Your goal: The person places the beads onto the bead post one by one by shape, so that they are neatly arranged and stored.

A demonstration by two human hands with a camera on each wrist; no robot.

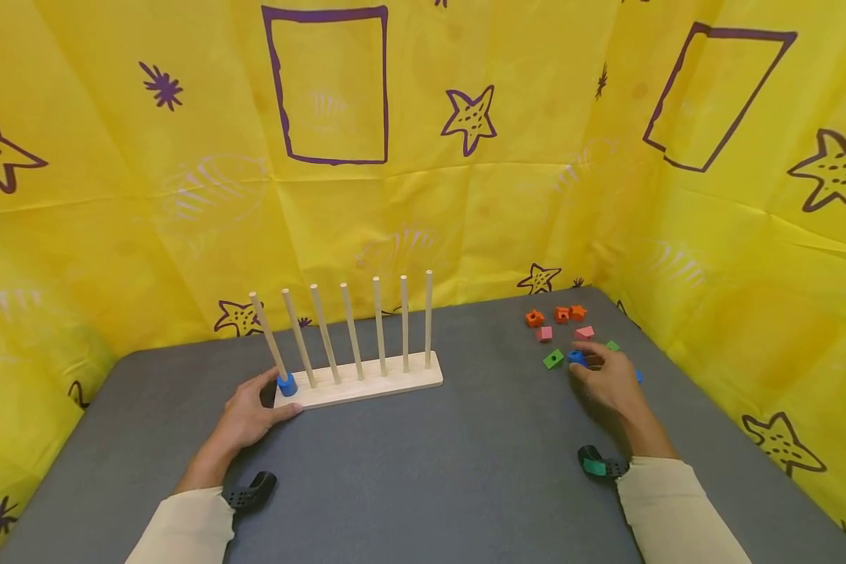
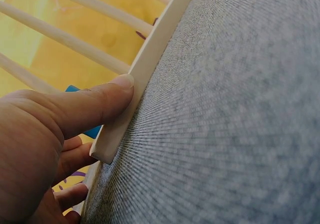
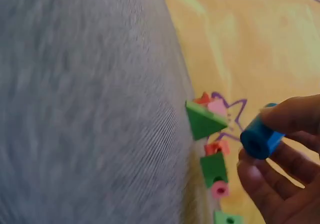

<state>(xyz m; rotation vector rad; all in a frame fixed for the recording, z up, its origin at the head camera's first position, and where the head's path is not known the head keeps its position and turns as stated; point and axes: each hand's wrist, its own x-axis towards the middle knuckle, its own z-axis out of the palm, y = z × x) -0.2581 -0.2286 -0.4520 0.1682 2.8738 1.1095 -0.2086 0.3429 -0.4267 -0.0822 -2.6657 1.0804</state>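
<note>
Cylinder [image 3: 261, 135] is pinched in my right hand [image 1: 609, 379], blocks [image 3: 205, 121] near the fingertips. Fingers of my left hand [image 1: 247, 413] grip the rack [image 1: 368, 388].

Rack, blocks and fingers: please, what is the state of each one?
Rack: on the table, pegs up, six bare.
First blue block: low on leftmost peg.
Second blue block: pinched by right fingers.
Left fingers: gripping rack's left end.
Third blue block: mostly hidden.
Orange, pink, green blocks: loose on table.

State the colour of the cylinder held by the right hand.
The cylinder is blue; the right wrist view shows it best.
</note>
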